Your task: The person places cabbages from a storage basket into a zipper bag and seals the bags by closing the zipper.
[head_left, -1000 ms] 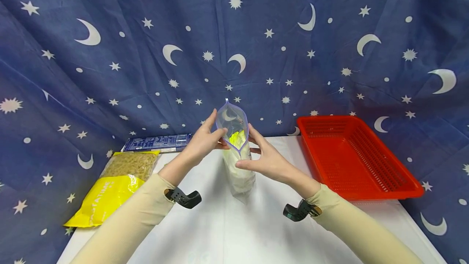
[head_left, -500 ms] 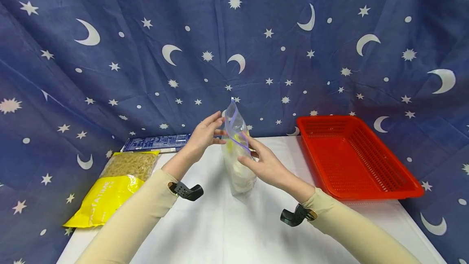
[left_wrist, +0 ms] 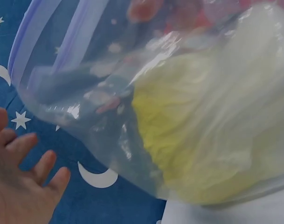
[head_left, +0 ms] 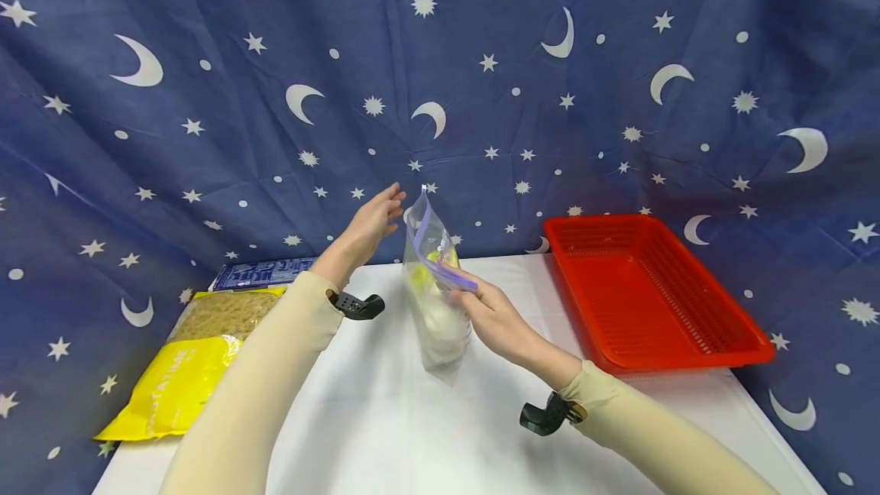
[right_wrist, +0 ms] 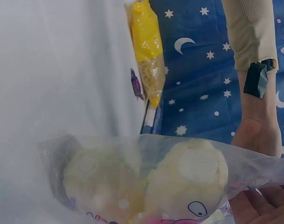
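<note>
A clear zip bag [head_left: 440, 312] with a purple zip strip stands at the middle of the table, leaning slightly. Pale yellow-and-white leafy vegetables, like small cabbages [left_wrist: 179, 102], fill its lower part. My right hand [head_left: 496, 319] pinches the purple zip edge at the right of the bag's mouth; in the right wrist view it is partly hidden behind the plastic. Left of the mouth, my left hand [head_left: 371, 224] hangs in the air with relaxed fingers, apart from the bag. The left wrist view shows its spread fingertips [left_wrist: 44, 163] below the zip end.
A yellow pasta bag [head_left: 186, 380] lies at the table's left, with flat blue packets [head_left: 261, 273] behind it. An empty red plastic basket [head_left: 639, 296] sits at the right. A small purple object [right_wrist: 136, 84] lies beside the pasta. A blue star-and-moon curtain [head_left: 467, 44] hangs behind.
My left hand has let go of the bag's rim and moved up and left. The bag's mouth has narrowed from wide to a slit. My right hand now pinches the zip edge.
</note>
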{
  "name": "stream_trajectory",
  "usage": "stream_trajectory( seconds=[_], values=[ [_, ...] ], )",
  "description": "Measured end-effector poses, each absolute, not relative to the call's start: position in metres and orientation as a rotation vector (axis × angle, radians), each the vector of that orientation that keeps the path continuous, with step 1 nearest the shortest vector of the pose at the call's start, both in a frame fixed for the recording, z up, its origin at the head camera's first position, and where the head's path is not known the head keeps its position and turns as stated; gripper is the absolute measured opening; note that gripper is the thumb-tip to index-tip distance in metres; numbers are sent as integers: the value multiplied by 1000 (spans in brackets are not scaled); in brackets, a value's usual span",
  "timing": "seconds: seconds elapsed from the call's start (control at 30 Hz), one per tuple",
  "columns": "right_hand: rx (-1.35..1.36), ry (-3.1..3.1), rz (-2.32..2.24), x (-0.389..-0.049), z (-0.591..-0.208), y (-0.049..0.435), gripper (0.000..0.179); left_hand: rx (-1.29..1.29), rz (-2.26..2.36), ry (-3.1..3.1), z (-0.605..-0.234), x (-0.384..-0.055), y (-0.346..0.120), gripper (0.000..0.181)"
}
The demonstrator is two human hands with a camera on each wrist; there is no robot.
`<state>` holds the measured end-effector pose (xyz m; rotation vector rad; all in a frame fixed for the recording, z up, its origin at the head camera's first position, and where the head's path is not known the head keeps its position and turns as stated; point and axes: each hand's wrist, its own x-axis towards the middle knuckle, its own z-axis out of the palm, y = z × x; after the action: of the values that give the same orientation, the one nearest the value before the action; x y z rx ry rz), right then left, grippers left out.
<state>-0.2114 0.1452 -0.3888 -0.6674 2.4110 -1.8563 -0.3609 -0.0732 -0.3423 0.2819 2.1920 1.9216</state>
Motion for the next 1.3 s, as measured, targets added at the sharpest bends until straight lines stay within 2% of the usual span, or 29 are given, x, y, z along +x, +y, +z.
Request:
stream_trajectory(
  seconds=[0.33, 0.57, 0.9, 1.3],
  values=[
    [-699, 2365, -1838, -211, -389, 152, 46, 331, 2009, 2066, -336, -368, -65, 56],
    [-773, 2306, -1913, -215, -389, 163, 44, 350, 1905, 2221, -339, -368, -81, 55],
    [-793, 2386, -1879, -223, -389, 184, 40, 347, 1896, 2273, -356, -358, -118, 34],
    [-655, 2444, -1852, -239, -380, 204, 42, 334, 1912, 2305, -370, -339, -138, 40]
  ],
)
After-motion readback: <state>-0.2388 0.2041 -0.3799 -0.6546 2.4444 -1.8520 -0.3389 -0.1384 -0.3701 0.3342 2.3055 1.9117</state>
